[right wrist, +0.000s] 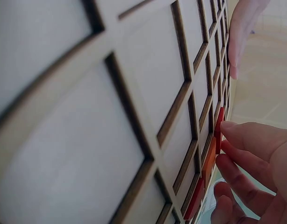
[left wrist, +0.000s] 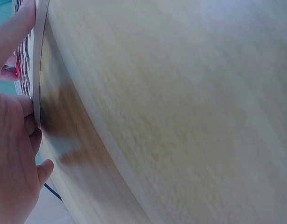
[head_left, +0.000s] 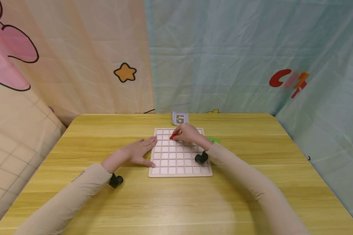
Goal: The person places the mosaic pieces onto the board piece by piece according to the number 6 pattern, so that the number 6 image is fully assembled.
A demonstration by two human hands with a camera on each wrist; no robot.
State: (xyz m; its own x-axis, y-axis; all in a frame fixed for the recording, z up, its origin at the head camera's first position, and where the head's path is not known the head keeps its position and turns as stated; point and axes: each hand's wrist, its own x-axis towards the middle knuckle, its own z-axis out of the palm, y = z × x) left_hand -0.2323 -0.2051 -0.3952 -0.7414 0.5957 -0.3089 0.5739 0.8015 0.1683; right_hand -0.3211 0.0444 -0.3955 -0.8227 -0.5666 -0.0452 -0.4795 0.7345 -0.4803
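Observation:
A pale wooden grid board (head_left: 180,176) with square cells lies on the table. At its left edge rests my left hand (head_left: 139,152), fingers spread and nearly straight, with fingertips and thumb on the rim. My right hand (head_left: 188,133) is over the upper part of the board, pinching a red tile (head_left: 172,137) with a curved edge between thumb and fingers. The right wrist view shows this red tile edge-on at a cell. Beside it are an orange tile (right wrist: 209,161) and another red tile (right wrist: 195,198) in the grid, which the hand hides in the head view.
Behind the board stands a curled paper card (head_left: 180,118) with a coloured grid pattern. Green pieces (head_left: 216,140) lie by the board's right side, partly behind the right forearm. Printed curtains (head_left: 211,65) surround the wooden table (head_left: 176,205).

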